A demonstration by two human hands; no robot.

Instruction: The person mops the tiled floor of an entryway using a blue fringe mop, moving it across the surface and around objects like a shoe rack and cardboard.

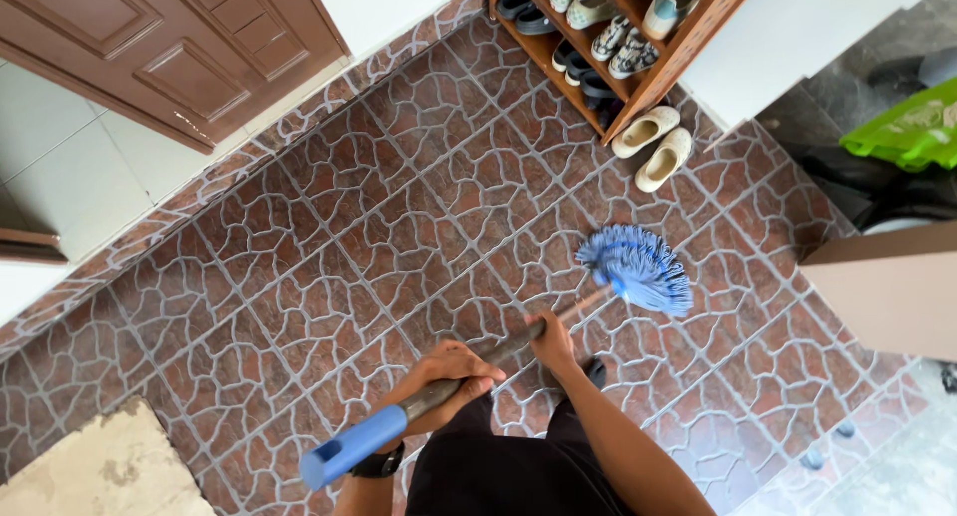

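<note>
Mop (558, 317) in both hands, held at a slant over the reddish-brown patterned floor tiles (329, 247), with its blue string head (638, 267) resting low on or just above the tiles ahead of the person; whether the strands actually touch the floor cannot be told. Its dark shaft runs from that head back toward the body and ends in a blue plastic grip (349, 451) that juts out past the near hand. That near one, the left hand (449, 376), has its fingers curled fully round the shaft just above the blue grip, and a dark wristwatch (379, 464) sits on the wrist. Farther up the shaft, the right hand (553, 342) is closed round it too, fingers wrapped under and the back of the hand showing, the forearm stretched out from dark clothing (498, 476). Beyond the mop head, a wooden shoe rack (698, 27) stands against a white wall with several pairs of shoes on its slanted shelves, and a pair of beige slip-on shoes (653, 142) lies on the tiles just beside its foot. A brown panelled door (179, 47) fills the upper left corner, a pale worn mat (90, 471) lies at the lower left, and something bright green (912, 127) shows at the right edge.
</note>
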